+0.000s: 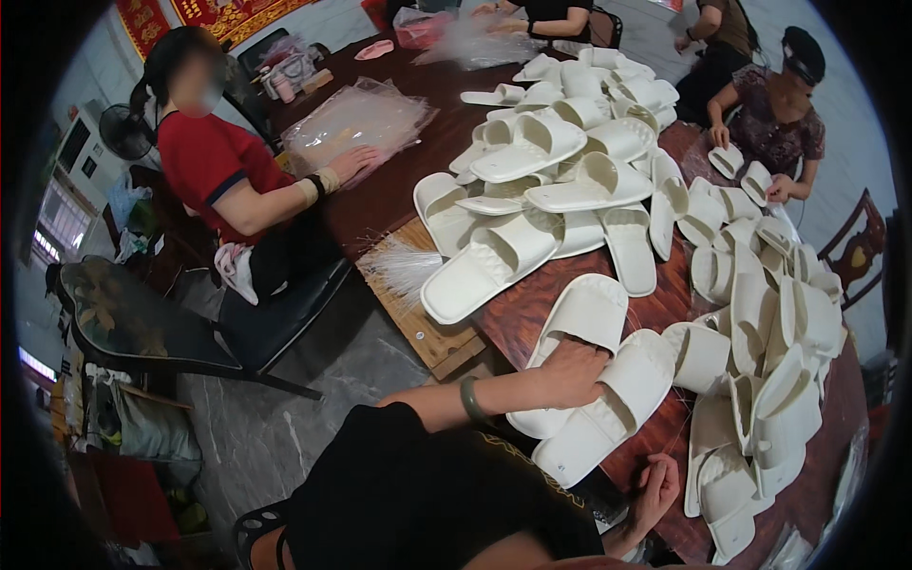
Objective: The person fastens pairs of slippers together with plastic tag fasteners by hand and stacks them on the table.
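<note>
Two white open-toe slippers lie side by side in front of me on the table edge. My left hand (567, 372), a green bangle (471, 399) on its wrist, grips the farther slipper (587, 306). Its fingertips are tucked under that slipper's strap and hidden. The nearer slipper (641, 372) lies against the hand, its heel toward me. To the right of that heel, my right hand (655, 486) is closed with its fingers curled in; what they hold, if anything, does not show. Thin clear strands (676, 429) run across the table just above it.
White slippers are piled high at the table's far middle (570, 152) and along its right side (760, 332). A bundle of clear strands (404, 271) rests on a wooden board (432, 332). Co-workers sit around the table; one in red touches clear plastic bags (356, 123). A chair (161, 313) stands left.
</note>
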{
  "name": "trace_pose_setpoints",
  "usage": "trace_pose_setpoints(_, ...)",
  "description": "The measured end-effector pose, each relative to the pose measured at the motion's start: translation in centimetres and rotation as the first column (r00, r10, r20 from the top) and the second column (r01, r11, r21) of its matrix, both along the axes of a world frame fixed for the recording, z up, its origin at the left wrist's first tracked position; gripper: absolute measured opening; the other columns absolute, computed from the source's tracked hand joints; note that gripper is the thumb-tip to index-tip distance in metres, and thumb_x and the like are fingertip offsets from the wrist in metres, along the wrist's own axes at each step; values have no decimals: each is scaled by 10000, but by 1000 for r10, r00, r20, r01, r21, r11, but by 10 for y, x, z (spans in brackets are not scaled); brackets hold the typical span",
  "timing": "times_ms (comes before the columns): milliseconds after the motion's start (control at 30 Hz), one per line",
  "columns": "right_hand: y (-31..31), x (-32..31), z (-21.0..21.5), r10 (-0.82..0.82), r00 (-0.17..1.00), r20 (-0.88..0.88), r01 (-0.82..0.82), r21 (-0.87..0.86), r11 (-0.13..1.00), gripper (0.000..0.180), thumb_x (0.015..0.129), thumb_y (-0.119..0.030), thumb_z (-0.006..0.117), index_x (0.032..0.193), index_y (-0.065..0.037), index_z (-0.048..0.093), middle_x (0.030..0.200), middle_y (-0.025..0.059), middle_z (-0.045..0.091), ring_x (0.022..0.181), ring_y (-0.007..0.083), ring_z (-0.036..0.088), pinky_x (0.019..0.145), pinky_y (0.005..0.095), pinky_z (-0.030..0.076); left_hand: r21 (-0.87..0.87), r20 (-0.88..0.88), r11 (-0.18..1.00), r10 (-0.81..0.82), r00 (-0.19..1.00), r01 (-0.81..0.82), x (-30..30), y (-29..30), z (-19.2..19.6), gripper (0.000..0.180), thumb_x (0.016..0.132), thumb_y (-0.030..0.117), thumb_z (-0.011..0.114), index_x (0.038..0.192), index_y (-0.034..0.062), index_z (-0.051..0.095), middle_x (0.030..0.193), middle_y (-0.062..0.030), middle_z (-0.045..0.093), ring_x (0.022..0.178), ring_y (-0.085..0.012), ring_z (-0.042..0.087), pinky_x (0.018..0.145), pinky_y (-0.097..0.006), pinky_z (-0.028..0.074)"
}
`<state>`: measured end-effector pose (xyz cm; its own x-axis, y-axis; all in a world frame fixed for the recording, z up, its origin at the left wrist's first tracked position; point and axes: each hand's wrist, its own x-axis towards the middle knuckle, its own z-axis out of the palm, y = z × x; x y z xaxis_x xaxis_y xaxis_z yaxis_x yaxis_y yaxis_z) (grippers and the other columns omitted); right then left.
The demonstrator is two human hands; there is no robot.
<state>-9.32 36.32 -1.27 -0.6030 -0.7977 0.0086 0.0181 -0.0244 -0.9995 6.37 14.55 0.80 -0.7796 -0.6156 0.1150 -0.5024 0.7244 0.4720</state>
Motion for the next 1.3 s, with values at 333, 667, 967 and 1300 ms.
trace_pose_setpoints(333, 4, -7, -7, -2, 997, -78, 1, -22, 1000, 183, 949, -176, 433, 910, -30, 537, 560, -49, 382, 473, 15, 312, 423, 160, 227, 22, -111, 999, -28, 993, 31, 1, 4, -6, 314, 697, 177, 567, 931, -24, 511, 873, -203, 578, 884, -351, 551, 783, -451, 403)
trace_pose_setpoints(667, -4, 10, 11, -44, 999, 21, 44, -39, 998, 194, 946, -145, 422, 898, -9, 552, 578, -37, 405, 501, 26, 324, 459, 171, 224, -191, -643, 978, -192, 742, 87, 18, 2, 41, 284, 672, 50, 507, 943, -16, 558, 929, -203, 553, 994, -381, 493, 954, -503, 284)
trace_pose_setpoints(967, 0, 1, -3, -82, 997, -3, 82, -19, 996, 172, 935, -145, 451, 908, -14, 559, 590, -36, 425, 510, 26, 343, 467, 170, 243, 224, -897, 945, 104, 429, 240, 112, -27, 116, 407, 828, 43, 562, 1202, -72, 448, 1203, -152, 508, 1084, -212, 506, 942, -338, 401)
trace_pose_setpoints(1300, -4, 5, 11, -93, 995, 19, 93, 44, 995, 191, 934, -173, 463, 899, -16, 566, 571, -41, 421, 497, 34, 357, 466, 180, 278, 166, -801, 822, 435, 412, -545, 247, -147, 48, 240, 813, 28, 535, 1025, -52, 613, 896, -57, 645, 812, -107, 585, 735, -234, 459)
